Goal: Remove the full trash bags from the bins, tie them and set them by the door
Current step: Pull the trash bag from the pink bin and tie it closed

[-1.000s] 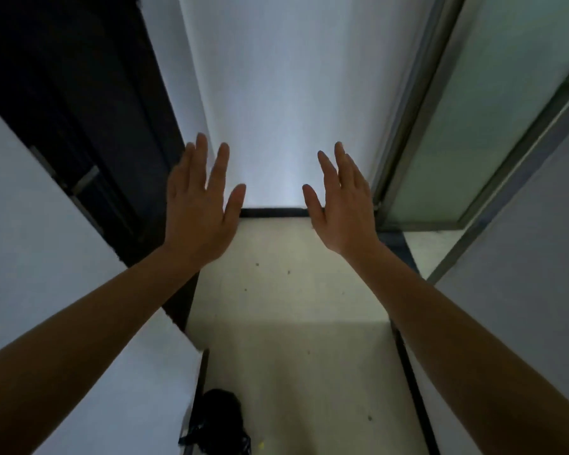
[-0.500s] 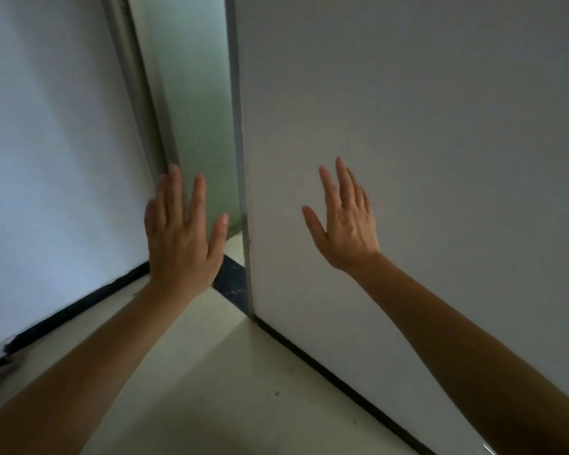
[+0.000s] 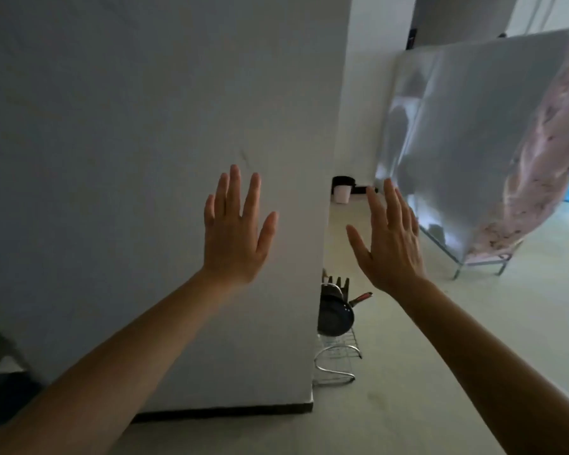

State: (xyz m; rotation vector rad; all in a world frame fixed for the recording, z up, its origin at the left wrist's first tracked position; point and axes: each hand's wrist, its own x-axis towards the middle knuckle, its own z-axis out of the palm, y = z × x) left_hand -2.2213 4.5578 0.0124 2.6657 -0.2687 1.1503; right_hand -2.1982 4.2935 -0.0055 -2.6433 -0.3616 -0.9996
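My left hand (image 3: 235,231) and my right hand (image 3: 390,243) are both held up in front of me, palms away, fingers spread, holding nothing. Far off on the floor, past the wall corner, stands a small white bin (image 3: 342,189) with a dark bag rim over its top. It shows in the gap between my two hands, well beyond reach. No door is in view.
A white wall (image 3: 145,142) with a dark baseboard fills the left and ends at a corner. Beside that corner a wire dish rack (image 3: 337,359) holds a dark frying pan (image 3: 335,318). A plastic-covered clothes rack (image 3: 473,142) on metal legs stands at the right.
The view has swung right, from a narrow passage with a glass door to a wall corner opening onto a room. Both hands stay raised and spread.
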